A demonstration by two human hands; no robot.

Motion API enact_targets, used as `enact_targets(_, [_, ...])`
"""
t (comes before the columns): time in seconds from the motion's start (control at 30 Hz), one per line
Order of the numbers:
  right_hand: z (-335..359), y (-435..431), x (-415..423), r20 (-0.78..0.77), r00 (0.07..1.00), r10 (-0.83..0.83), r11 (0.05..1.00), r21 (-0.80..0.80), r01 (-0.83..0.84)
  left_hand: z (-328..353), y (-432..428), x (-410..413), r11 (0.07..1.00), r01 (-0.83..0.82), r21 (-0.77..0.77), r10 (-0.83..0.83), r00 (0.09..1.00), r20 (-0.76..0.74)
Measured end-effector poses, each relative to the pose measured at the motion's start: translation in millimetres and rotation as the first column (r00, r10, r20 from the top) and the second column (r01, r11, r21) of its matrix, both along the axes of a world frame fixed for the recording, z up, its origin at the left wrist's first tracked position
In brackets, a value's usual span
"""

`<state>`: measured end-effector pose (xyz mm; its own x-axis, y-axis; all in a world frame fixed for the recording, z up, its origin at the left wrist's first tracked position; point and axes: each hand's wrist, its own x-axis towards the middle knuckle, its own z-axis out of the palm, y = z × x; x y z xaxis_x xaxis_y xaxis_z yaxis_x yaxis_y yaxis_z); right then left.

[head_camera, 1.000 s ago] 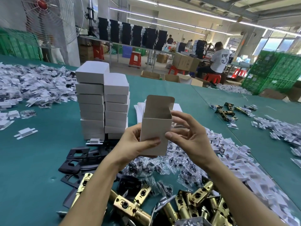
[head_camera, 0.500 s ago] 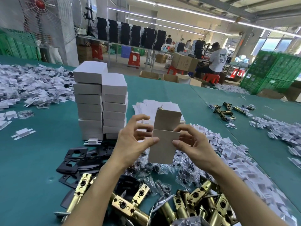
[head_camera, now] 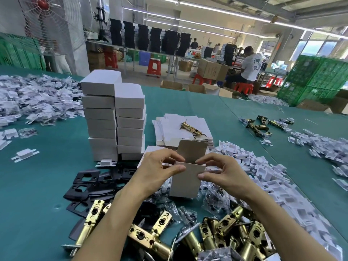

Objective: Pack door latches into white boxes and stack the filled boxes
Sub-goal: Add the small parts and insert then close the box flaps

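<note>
A small white box [head_camera: 185, 180] stands upright in front of me, its top flap [head_camera: 192, 151] raised. My left hand [head_camera: 156, 171] pinches its upper left edge and my right hand [head_camera: 223, 175] pinches its upper right edge. Brass door latches [head_camera: 224, 234] lie in a heap at the near edge of the green table [head_camera: 47, 185]. Two stacks of closed white boxes [head_camera: 114, 117] rise to the left behind my hands. A pile of flat unfolded boxes [head_camera: 180, 129] lies behind, with one brass latch [head_camera: 190, 128] on top.
Black strike plates [head_camera: 90, 183] lie left of my hands, clear bags of screws [head_camera: 212, 200] under the box. White plastic parts [head_camera: 263, 178] spread along the right, more at far left [head_camera: 33, 98]. Loose latches [head_camera: 263, 125] lie at right. A seated person [head_camera: 249, 66] and green crates [head_camera: 316, 80] are beyond.
Both hands have lowered the box toward the table and turned it. My fingers have shifted to its top edges, below the flap.
</note>
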<state>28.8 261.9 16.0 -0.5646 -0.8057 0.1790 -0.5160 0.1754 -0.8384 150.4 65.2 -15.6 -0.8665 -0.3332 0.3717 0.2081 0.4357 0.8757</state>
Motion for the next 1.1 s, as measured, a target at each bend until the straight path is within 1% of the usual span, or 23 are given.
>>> enact_targets(0.07, [4.8, -1.7, 1.7, -0.051, 0.999, -0.008, 1.0, -0.03, 0.007, 0.3, -0.2, 0.7, 1.0, 0.006, -0.014, -0.005, 0.999, 0.042])
enact_targets(0.1, [7.0, -3.4, 3.6, -0.052, 0.999, -0.017, 0.996, -0.088, 0.013, 0.7, 0.0, 0.6, 1.0, 0.011, -0.017, -0.01, 0.998, 0.055])
enact_targets(0.17, [10.2, -8.7, 8.8, 0.013, 0.999, -0.047, 0.967, -0.249, 0.049, 1.5, 0.8, 0.4, 1.0, 0.022, -0.015, -0.021, 0.997, 0.074])
enact_targets(0.23, [12.2, -15.9, 14.0, 0.102, 0.992, -0.071, 0.934, -0.342, 0.102, 0.9, 1.5, 0.5, 0.999, 0.031, 0.029, -0.033, 0.997, 0.068])
enact_targets(0.37, [10.5, -20.4, 16.7, 0.095, 0.991, -0.094, 0.94, -0.319, 0.119, 0.9, 4.7, 2.3, 0.977, 0.041, 0.209, -0.046, 0.999, 0.015])
enact_targets(0.43, [9.9, -17.7, 15.6, 0.113, 0.991, -0.079, 0.944, -0.312, 0.111, 1.7, 5.0, 2.4, 0.967, 0.034, 0.253, -0.029, 0.999, -0.022])
enact_targets(0.47, [9.3, -16.3, 14.8, 0.092, 0.993, -0.075, 0.949, -0.298, 0.1, 1.9, 4.7, 2.6, 0.965, 0.03, 0.262, -0.022, 0.999, -0.035])
enact_targets(0.57, [6.3, -13.6, 13.8, 0.008, 0.994, -0.107, 0.96, -0.259, 0.105, 2.0, 4.1, 2.8, 0.974, 0.007, 0.228, 0.001, 0.999, -0.033])
enact_targets(0.63, [5.7, -13.4, 13.8, -0.016, 0.99, -0.142, 0.953, -0.271, 0.133, 1.9, 4.5, 3.1, 0.979, 0.006, 0.206, -0.003, 1.0, -0.015])
enact_targets(0.7, [5.7, -14.4, 14.6, -0.045, 0.989, -0.138, 0.956, -0.266, 0.121, 1.8, 4.3, 3.2, 0.977, 0.015, 0.212, -0.013, 1.0, -0.012])
enact_targets(0.87, [4.3, -13.6, 16.9, -0.062, 0.994, -0.093, 0.968, -0.239, 0.076, 3.7, 3.1, 4.6, 0.973, 0.019, 0.23, -0.017, 1.0, -0.01])
enact_targets(1.1, [3.3, -12.3, 17.7, -0.121, 0.986, -0.113, 0.971, -0.224, 0.084, 7.6, 7.2, 3.5, 0.981, 0.004, 0.194, 0.008, 0.998, -0.062])
